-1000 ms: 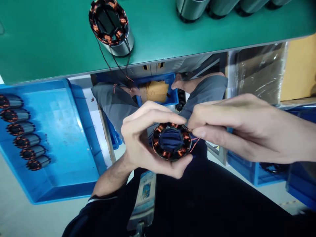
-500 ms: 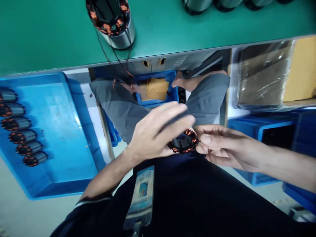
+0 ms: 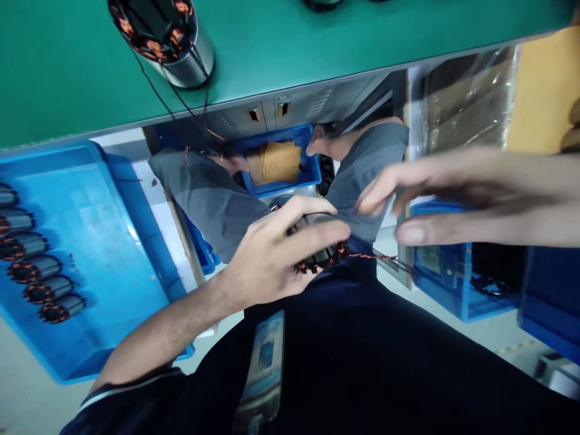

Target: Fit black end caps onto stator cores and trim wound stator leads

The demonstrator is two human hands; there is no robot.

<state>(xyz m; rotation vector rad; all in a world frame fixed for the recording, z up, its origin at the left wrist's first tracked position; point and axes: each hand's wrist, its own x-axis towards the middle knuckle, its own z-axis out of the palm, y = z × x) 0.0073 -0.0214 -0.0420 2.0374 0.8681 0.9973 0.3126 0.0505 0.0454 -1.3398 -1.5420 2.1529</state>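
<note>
Green surface: ahead, front edge beyond both hands.
Wound core: above the lap, copper end tilted toward the shirt; twisted leads run rightward.
Left hand: nearer, fingers clamped around the core.
Right hand: blurred, fingers apart, a gap separating them from core and leads.

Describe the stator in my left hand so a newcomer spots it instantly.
Below the green tabletop, find the left hand. It grips a copper-wound stator with twisted leads extending rightward. Unlike the row of stators in the blue tray and the tabletop stator above, this one is held.
</note>
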